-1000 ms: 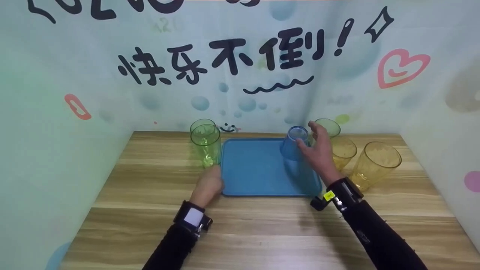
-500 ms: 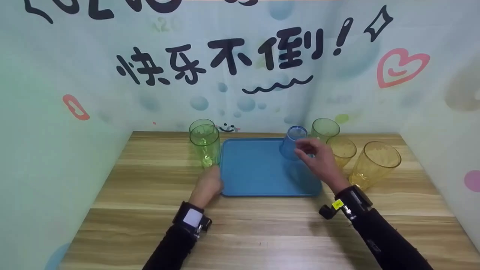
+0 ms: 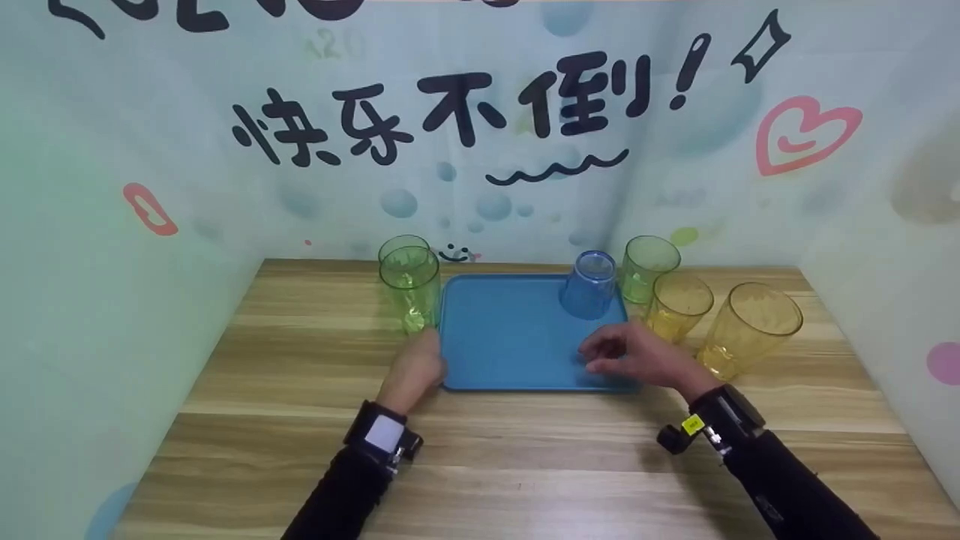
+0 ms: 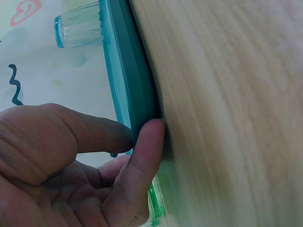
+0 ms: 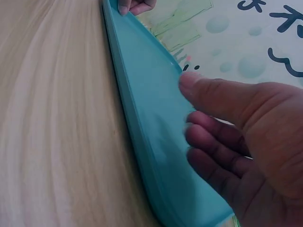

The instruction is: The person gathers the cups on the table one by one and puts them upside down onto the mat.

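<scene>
A blue tray (image 3: 517, 337) lies on the table, and an upside-down blue cup (image 3: 591, 285) stands on its far right part. My left hand (image 3: 414, 369) pinches the tray's left edge; in the left wrist view the thumb is on the rim side and a finger (image 4: 147, 151) is low against the outside. Over the tray's right side hovers my right hand (image 3: 637, 354), fingers loosely bent with nothing between them. In the right wrist view its thumb (image 5: 213, 94) and fingers stand apart above the tray surface.
Two green cups (image 3: 411, 281) stand left of the tray, one behind the other. Right of it are another green cup (image 3: 649, 262), a yellow cup (image 3: 679, 304) and a larger yellow cup (image 3: 757, 322). A printed cloth backdrop (image 3: 480, 150) rises behind the wooden table (image 3: 495, 465).
My right hand has drawn back from beside the blue cup, moving toward the tray's near right corner. The cup stays where it stood. My left hand remains at the tray's left edge.
</scene>
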A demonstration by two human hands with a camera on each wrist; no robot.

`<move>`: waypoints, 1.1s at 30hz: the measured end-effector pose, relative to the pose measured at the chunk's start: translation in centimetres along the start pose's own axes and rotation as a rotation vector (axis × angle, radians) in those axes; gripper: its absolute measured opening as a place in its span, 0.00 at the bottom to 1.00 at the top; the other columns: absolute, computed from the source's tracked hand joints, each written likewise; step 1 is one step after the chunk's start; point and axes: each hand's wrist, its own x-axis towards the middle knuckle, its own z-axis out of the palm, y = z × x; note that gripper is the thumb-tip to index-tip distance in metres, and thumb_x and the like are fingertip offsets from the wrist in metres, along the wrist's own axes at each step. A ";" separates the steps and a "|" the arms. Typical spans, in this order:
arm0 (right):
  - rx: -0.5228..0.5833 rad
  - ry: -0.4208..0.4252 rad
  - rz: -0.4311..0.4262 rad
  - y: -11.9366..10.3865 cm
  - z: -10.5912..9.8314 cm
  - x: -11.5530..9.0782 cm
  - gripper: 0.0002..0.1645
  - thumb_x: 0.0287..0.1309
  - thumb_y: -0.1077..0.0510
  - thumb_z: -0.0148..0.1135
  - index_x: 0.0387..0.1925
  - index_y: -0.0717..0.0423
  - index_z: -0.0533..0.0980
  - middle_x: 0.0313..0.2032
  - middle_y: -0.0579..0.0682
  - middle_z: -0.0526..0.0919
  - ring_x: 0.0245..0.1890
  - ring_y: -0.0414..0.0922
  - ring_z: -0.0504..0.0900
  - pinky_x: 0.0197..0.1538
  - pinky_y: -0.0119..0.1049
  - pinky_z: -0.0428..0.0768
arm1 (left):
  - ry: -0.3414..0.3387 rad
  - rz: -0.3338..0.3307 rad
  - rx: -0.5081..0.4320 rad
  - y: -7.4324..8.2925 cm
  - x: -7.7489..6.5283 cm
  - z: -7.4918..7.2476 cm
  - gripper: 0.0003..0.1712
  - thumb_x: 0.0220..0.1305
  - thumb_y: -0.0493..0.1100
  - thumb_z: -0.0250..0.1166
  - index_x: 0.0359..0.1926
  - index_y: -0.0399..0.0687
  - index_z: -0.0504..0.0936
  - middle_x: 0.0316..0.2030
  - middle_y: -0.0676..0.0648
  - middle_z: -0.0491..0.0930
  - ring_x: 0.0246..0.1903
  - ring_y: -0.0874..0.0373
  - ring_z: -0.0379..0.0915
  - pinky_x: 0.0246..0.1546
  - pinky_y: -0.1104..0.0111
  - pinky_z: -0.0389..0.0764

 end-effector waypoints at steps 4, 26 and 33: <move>-0.018 -0.062 0.048 0.1 0.1 -0.5 0.18 0.56 0.58 0.76 0.48 0.59 0.84 0.41 0.51 0.86 0.39 0.48 0.83 0.42 0.38 0.81 | -0.002 0.000 0.010 0.0 0.0 0.0 0.11 0.55 0.22 0.60 0.40 0.32 0.77 0.31 0.42 0.75 0.30 0.48 0.74 0.30 0.62 0.80; -0.034 -0.105 -0.015 0.7 0.8 -1.3 0.09 0.54 0.57 0.77 0.39 0.52 0.87 0.35 0.44 0.86 0.34 0.45 0.83 0.38 0.34 0.81 | 0.015 0.010 -0.024 -0.4 -0.1 -0.3 0.16 0.53 0.21 0.61 0.45 0.31 0.76 0.33 0.41 0.76 0.32 0.47 0.75 0.32 0.60 0.80; -0.059 -0.077 -0.007 0.7 1.0 -1.6 0.07 0.55 0.59 0.76 0.37 0.52 0.87 0.35 0.43 0.87 0.37 0.46 0.81 0.41 0.35 0.77 | 0.017 0.026 -0.021 -0.4 -0.2 -0.1 0.17 0.56 0.22 0.61 0.47 0.30 0.76 0.34 0.41 0.75 0.32 0.47 0.74 0.32 0.61 0.80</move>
